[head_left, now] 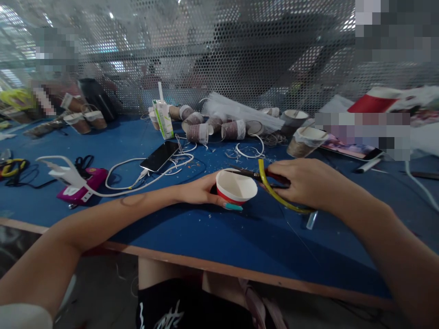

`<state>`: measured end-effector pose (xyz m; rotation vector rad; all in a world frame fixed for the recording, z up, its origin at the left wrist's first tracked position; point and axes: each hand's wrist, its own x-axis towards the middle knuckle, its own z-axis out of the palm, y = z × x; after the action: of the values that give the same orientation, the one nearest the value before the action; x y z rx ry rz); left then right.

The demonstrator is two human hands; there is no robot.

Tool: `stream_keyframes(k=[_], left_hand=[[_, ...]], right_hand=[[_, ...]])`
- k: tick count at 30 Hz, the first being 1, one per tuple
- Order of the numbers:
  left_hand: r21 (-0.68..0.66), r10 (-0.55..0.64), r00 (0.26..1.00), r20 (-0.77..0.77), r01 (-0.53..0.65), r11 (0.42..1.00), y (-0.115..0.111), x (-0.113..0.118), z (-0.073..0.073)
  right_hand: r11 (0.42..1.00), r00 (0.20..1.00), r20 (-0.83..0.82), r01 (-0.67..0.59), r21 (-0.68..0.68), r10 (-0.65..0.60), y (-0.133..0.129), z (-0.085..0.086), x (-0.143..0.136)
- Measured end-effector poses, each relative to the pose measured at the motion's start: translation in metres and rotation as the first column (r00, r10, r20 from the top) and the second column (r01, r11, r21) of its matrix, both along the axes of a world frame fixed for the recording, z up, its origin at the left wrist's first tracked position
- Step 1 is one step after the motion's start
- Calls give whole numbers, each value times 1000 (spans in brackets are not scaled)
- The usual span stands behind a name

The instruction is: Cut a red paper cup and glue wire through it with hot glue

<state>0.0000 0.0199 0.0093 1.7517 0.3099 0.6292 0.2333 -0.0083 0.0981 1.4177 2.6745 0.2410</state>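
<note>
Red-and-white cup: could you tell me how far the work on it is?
Already done, it seems: several cups behind, wrapped in cord. In hand: the left hand holds the red-and-white cup, the right hand holds scissors at its rim. Probably left: wrapping, since this cup shows no cord. Whether its rim is cut, I cannot tell.

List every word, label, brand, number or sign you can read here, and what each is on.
None can be read with certainty.
Drink carton: green print, too small and blurred.
Purple charging block: pale label, too small.
Black shorts: white marking, cut off and unclear.
Red-and-white cup in the left hand: no lettering visible.
</note>
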Motion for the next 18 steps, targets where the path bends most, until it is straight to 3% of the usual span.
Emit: stream_keyframes(k=[18], left_hand=[[-15, 27, 999, -34, -28, 1000, 1, -1, -4]], right_hand=[[996, 996, -20, -87, 29, 87, 10, -9, 8]])
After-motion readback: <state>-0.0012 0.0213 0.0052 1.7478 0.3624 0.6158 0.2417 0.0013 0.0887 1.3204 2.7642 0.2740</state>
